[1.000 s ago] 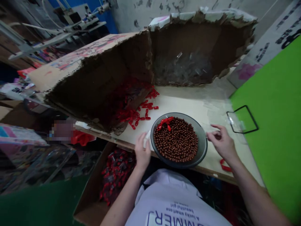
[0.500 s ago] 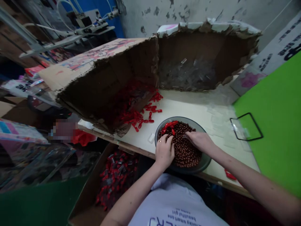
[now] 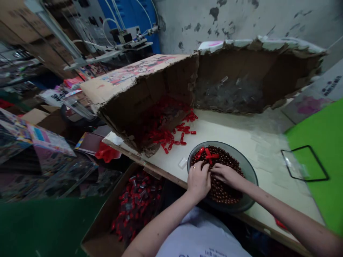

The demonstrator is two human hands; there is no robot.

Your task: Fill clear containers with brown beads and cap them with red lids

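In the lower middle of the frame, a round grey bowl (image 3: 251,176) sits at the near edge of a pale desk (image 3: 230,130), filled with shiny brown beads (image 3: 225,191). A few red caps (image 3: 210,155) lie on top of the beads, toward the bowl's upper left side. Both hands are over the bowl, with their fingertips close together just below those caps. The left hand (image 3: 198,180), with a ring on one finger, comes in over the near left rim, its fingers bent downward. The right hand (image 3: 226,174) reaches in from the right, fingers bent and pointing left. The fingertips are partly hidden, so whether either hand grips anything cannot be told.

Just left of the bowl, a small clear piece (image 3: 182,163) lies on the desk. At the center, more red pieces (image 3: 171,137) spill from a torn cardboard box (image 3: 174,82) onto the desk. Beside it, in the upper right, a second torn box (image 3: 278,71) holds a heap of clear plastic pieces (image 3: 238,92). At the right edge stands a bright green board (image 3: 328,139), with a thin black frame (image 3: 319,162) against it. In the lower left, below the desk, an open carton (image 3: 98,223) contains many red and clear pieces (image 3: 136,203). A machine (image 3: 125,38) with white tubes occupies the upper left.
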